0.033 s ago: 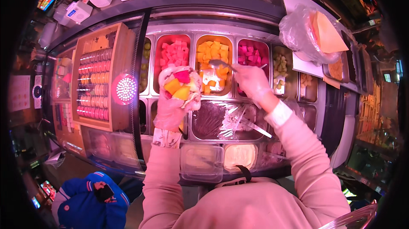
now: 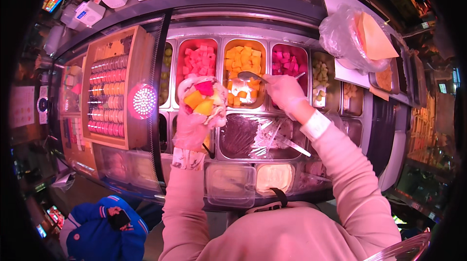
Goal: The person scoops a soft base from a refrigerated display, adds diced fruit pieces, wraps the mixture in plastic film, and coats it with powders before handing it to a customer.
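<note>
Grey spoon [image 2: 249, 75] | in right fingers [image 2: 273, 80] | head leftward, by yellow cubes [image 2: 242, 58]

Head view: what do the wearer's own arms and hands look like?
The left sleeve and right sleeve are long, pink-looking under pinkish light. The left cuff is pale with a dark pattern; the right cuff looks plain white. Left hand and right hand seem to wear thin see-through gloves.

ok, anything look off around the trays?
One mild oddity: clear film in the large pan below the mango tray in frame is bunched and wrinkled rather than flat, and a pale utensil lies slanted at its right side. No obvious spill near the right hand or its spoon.
</note>
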`<state>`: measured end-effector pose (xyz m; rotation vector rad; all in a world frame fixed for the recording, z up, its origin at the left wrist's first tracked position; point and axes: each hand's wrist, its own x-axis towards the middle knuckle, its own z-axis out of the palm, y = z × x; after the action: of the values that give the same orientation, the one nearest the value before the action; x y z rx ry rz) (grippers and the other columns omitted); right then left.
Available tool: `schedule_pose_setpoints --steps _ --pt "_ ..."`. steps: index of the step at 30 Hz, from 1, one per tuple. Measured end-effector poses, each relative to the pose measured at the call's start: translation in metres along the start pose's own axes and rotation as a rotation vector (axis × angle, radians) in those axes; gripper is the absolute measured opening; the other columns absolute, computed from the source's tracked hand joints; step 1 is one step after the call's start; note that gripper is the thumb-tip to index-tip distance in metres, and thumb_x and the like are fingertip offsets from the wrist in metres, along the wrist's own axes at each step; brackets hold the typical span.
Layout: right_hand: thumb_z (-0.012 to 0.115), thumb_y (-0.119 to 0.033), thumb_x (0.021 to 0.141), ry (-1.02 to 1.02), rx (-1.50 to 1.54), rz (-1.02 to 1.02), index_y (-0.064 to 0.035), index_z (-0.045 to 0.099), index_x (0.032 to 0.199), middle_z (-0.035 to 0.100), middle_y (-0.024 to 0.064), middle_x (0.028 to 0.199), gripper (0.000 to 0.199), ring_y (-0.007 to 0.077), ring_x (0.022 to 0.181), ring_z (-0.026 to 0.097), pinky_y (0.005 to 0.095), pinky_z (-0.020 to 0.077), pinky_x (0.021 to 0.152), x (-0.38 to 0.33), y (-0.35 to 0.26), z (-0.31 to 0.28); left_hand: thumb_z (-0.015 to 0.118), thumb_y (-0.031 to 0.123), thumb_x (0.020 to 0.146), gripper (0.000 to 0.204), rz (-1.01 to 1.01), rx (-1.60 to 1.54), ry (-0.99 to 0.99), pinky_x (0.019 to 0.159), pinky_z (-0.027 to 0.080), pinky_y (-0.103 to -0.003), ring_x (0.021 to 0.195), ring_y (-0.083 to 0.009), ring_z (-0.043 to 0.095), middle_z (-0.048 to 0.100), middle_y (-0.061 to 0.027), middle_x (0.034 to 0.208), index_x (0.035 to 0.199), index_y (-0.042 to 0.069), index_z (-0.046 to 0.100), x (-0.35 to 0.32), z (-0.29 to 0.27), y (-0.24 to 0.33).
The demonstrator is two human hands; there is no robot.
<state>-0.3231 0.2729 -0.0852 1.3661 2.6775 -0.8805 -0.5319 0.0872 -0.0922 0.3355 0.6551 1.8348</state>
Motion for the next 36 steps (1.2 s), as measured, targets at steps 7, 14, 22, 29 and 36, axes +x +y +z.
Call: schedule_pose_setpoints --steps 7,14,22,29,36 --pt "0.061 -0.015 0.092 -0.259 -0.416 0.003 -0.0057 0.081 0.104 0.078 0.0185 0.106 0.024 0.0385 0.099 0.075 0.0486 0.0603 0.086 0.045 -0.009 0.032 0.088 0.006 0.071 0.095 0.032 0.048 0.078 0.073 0.065 -0.042 0.114 -0.0388 0.068 0.055 -0.0146 0.146 0.153 0.018 0.041 -0.029 -0.019 0.02" --pt "0.065 -0.014 0.09 -0.498 -0.548 -0.096 -0.005 0.081 0.107 0.077 0.019 0.112 0.025 0.0366 0.104 0.075 0.0456 0.0607 0.088 0.06 -0.025 0.027 0.092 0.01 0.073 0.09 0.052 0.04 0.104 0.087 0.063 -0.046 0.123 -0.0382 0.064 0.056 -0.0138 0.146 0.15 0.017 0.046 -0.048 -0.027 0.0" --pt "0.062 -0.014 0.089 -0.476 -0.604 -0.137 -0.0059 0.082 0.105 0.077 0.0198 0.107 0.027 0.0385 0.101 0.075 0.0452 0.0602 0.088 0.075 0.011 0.051 0.089 0.011 0.075 0.085 -0.048 0.021 0.098 0.093 0.061 -0.045 0.125 -0.0334 0.063 0.058 -0.0123 0.142 0.148 0.016 0.045 -0.048 -0.017 -0.006" --pt "0.062 -0.016 0.086 -0.488 -0.547 -0.194 -0.0103 0.083 0.1 0.077 0.0187 0.1 0.025 0.0397 0.095 0.075 0.0453 0.0599 0.084 0.07 0.023 0.069 0.094 0.02 0.077 0.089 -0.005 0.054 0.154 0.09 0.062 -0.042 0.126 -0.0325 0.062 0.053 -0.0094 0.146 0.15 0.018 0.043 -0.054 -0.014 -0.008" --pt "0.07 -0.022 0.083 -0.545 -0.328 -0.39 -0.0077 0.079 0.096 0.073 0.0155 0.083 0.021 0.0368 0.077 0.069 0.0426 0.055 0.071 0.085 0.045 0.056 0.093 0.028 0.081 0.088 0.016 -0.044 0.146 0.089 0.062 -0.045 0.125 -0.0349 0.063 0.052 -0.0116 0.148 0.151 0.017 0.041 -0.055 -0.021 -0.015"
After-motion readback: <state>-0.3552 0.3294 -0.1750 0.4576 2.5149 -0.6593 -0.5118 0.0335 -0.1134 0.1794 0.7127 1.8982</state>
